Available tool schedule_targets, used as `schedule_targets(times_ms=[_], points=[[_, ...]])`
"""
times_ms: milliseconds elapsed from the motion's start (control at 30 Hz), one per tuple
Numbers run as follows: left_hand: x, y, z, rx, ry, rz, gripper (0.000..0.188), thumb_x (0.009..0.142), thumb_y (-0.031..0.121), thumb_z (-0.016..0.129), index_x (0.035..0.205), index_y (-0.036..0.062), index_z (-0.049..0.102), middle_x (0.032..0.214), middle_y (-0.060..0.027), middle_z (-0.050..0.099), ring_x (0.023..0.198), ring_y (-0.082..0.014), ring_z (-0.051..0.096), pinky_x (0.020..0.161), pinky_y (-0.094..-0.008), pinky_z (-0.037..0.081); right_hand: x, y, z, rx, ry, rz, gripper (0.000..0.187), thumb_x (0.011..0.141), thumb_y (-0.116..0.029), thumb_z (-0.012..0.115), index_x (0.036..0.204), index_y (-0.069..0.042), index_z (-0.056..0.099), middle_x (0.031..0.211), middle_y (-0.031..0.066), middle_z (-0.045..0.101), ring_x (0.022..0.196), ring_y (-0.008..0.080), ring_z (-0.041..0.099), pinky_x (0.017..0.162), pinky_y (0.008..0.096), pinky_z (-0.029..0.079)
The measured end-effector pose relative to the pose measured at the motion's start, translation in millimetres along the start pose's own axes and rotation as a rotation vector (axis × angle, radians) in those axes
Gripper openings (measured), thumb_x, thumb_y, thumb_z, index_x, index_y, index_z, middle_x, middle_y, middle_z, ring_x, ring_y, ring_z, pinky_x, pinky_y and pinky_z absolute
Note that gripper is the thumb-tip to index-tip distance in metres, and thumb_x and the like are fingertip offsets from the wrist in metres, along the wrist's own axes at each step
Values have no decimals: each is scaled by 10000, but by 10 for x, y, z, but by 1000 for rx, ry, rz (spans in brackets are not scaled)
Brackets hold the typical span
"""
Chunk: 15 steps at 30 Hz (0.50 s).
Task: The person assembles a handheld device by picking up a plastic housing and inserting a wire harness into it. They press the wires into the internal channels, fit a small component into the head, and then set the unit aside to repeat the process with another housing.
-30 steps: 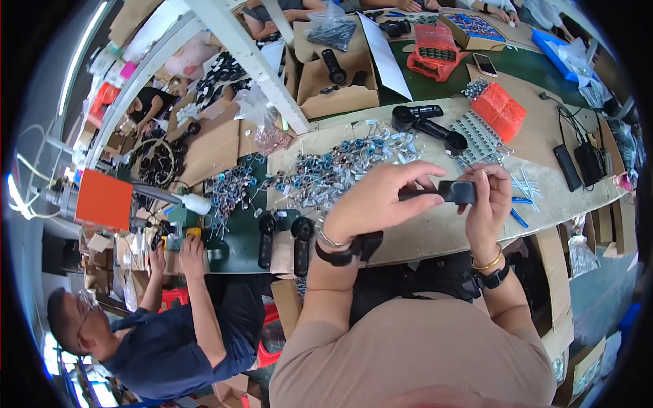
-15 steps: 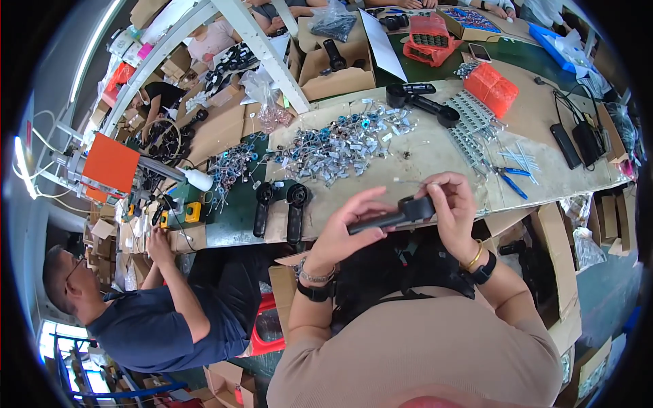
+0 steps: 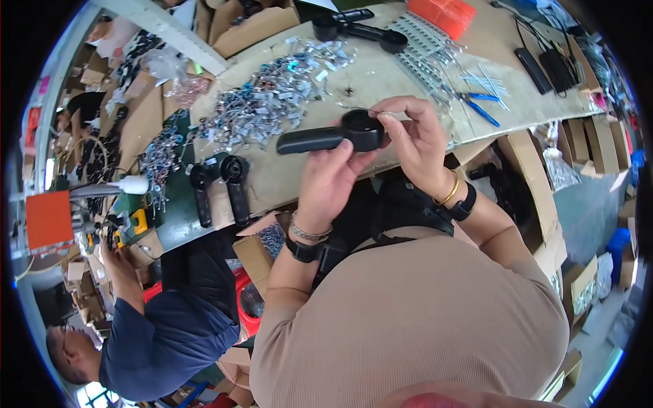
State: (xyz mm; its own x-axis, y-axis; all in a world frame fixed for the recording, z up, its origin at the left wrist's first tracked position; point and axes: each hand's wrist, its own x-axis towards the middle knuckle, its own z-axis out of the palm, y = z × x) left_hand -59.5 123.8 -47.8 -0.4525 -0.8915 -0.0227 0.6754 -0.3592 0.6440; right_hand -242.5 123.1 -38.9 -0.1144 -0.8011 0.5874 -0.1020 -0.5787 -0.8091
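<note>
My left hand (image 3: 326, 183) is closed around a black plastic housing (image 3: 309, 141), a flat handle with a round cup-like head, held above the table's near edge. The handle points left, with the cup toward my right hand (image 3: 416, 139). That hand is closed at the cup's rim, thumb and forefinger pinching a thin wire (image 3: 364, 108); whatever else lies in the fingers is hidden. Two similar black housings, one (image 3: 235, 190) beside the other (image 3: 201, 194), lie to the left. Beyond my hands spreads a heap of small metallic parts with wires (image 3: 262, 102).
Farther back lie more black housings (image 3: 360, 30) and a grey rack of small parts (image 3: 423, 58). Blue-handled pliers (image 3: 479, 109) and white rods (image 3: 488, 83) lie at the right. A co-worker (image 3: 166, 340) sits at the left. Open cardboard boxes (image 3: 530, 177) stand below the table.
The view has shifted, so the table contents appear farther left and higher. The housing has tilted in my left hand, showing its round cup more. My right hand stays at its rim.
</note>
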Motion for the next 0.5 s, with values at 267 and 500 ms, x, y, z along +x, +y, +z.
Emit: schedule_targets(times_ms=[267,500], points=[[-61,148,-38,118,101,140,550,1032,11,557,1552,23,376,1426,-144,572,1316,-290,596,1115,-492,508,-51,-130,-197,-66,-113,3,215,990,35,673,1184,41,581,1140,173,716,990,193,704,831,281,573],[-208,141,15,232,83,170,578,1021,5,575,1560,12,368,1404,-158,585,1299,-303,610,1104,-514,517,-118,-305,-243,-196,-173,-112,199,964,46,702,1144,40,617,1075,149,745,969,197,703,880,320,560]])
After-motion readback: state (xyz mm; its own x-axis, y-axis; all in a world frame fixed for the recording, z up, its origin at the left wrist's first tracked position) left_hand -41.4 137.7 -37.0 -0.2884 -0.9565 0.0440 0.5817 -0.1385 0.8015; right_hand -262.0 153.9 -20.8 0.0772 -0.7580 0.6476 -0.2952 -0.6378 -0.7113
